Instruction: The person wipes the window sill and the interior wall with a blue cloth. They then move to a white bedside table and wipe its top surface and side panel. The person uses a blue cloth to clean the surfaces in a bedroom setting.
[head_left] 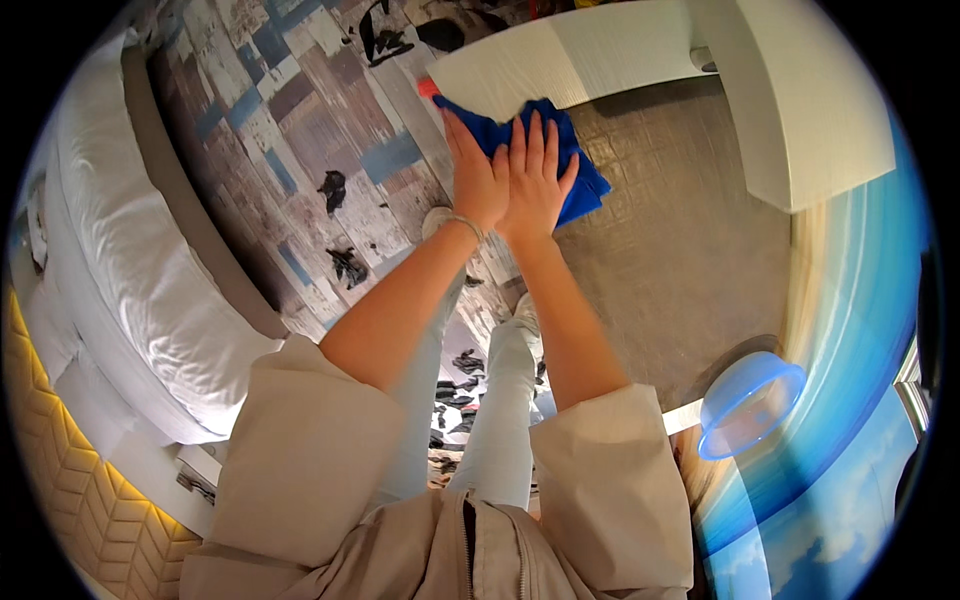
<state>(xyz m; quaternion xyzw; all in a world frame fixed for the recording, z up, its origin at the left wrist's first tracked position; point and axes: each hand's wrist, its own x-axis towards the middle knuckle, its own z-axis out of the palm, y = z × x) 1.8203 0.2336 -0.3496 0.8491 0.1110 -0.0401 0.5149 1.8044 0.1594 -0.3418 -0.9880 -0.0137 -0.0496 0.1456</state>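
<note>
A blue cloth point(583, 195) lies spread at the left corner of a grey-brown surface point(680, 230), beside a pale wooden board. My right hand point(535, 185) rests flat on the cloth with its fingers stretched and slightly apart. Close against it, my left hand point(478, 185) lies over the cloth's left part, one finger straight and the thumb held away; its other fingers are mostly hidden. A bracelet circles my left wrist. Just past the cloth's left tip shows a small red thing point(428, 87), too small to name.
A pale wooden board point(560, 60) and block point(800, 110) border the surface's far side. At its near right is a translucent blue basin point(752, 408) by a blue mural wall. A white-covered bed point(150, 250) stands left. Black scraps point(345, 267) litter the plank-patterned floor point(300, 130) around my feet.
</note>
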